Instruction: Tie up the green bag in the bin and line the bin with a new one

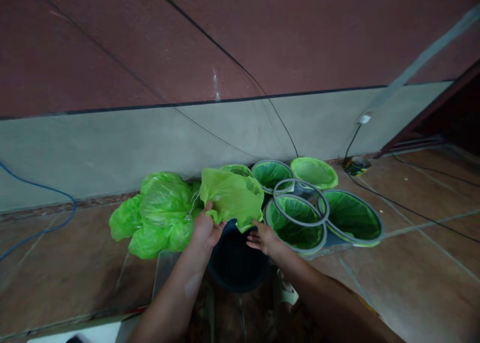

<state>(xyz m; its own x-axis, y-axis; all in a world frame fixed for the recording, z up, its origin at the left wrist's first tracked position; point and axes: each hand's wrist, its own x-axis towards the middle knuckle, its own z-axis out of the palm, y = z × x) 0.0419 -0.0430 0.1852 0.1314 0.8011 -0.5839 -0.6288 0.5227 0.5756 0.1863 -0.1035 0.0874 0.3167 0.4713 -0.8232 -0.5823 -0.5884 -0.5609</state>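
Note:
A light green plastic bag (232, 195) is spread out between my two hands. My left hand (207, 228) grips its near left edge, and my right hand (261, 237) pinches its near right edge. Right below the bag stands a dark bin (240, 263), its mouth facing up. To the left lies a pile of tied, puffed-up green bags (165, 203) with a white string near the knot. Over on the right are several bins lined with green bags, one of them a lined bin (352, 215) with a grey rim. A loose grey ring (300, 181) rests across the bins.
Behind the bins rises a wall (150, 138), red above and grey below, with black cables hanging down it. A small dark can (357, 166) stands by the wall at right. A blue cable (56, 187) curls at left over the tiled floor.

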